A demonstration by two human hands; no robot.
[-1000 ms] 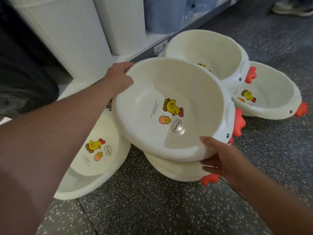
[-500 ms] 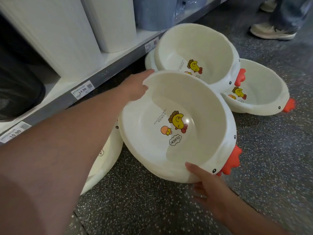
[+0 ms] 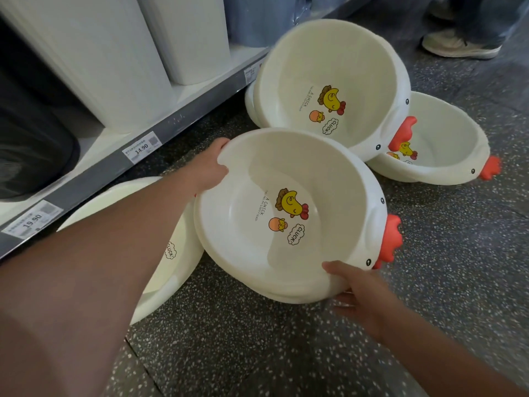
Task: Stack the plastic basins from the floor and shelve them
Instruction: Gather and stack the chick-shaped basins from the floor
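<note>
A: Stacking, I'd say. The left hand grips the far rim of the basin and the right hand clasps the near rim, low over the floor beside the shelf.
B: Next?
A: Probably nesting it with the basin on the left — rims lined up, beaks matching.
</note>
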